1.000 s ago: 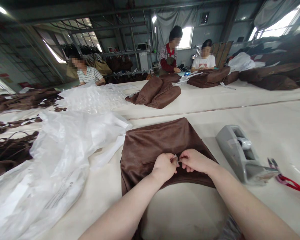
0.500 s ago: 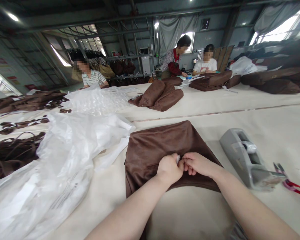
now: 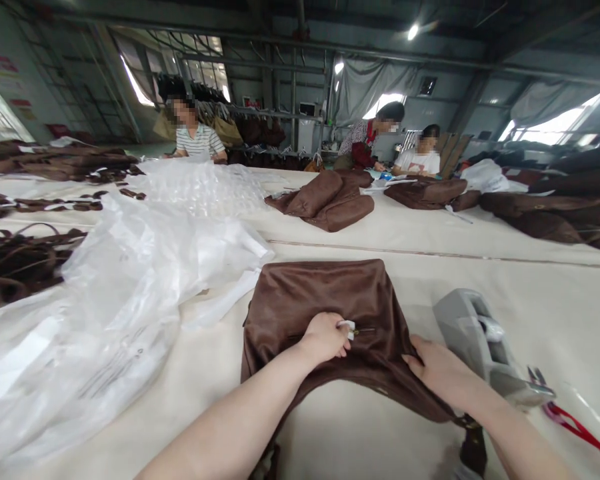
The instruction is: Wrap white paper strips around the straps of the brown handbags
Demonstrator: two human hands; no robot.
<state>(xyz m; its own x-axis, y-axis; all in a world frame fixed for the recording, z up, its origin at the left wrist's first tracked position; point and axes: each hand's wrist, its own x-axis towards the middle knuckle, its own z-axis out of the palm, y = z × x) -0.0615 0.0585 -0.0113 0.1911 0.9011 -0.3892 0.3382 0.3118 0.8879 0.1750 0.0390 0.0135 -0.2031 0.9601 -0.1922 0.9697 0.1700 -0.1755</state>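
Right hand (image 3: 437,373) has moved away from the left hand (image 3: 324,337) to the right edge of the brown bag (image 3: 325,290); I can't tell if it grips. My bag lies spread on the counter (image 3: 520,280). Left pinches a white scrap (image 3: 350,327) by the zip (image 3: 366,330), so that bit looks unfinished. Print on the plastic (image 3: 150,267) seems too blurry to read.

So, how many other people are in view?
3: one in a striped shirt, left; one with dark red sleeves, right of centre; one in a white shirt, just right of that. Others may be hidden.
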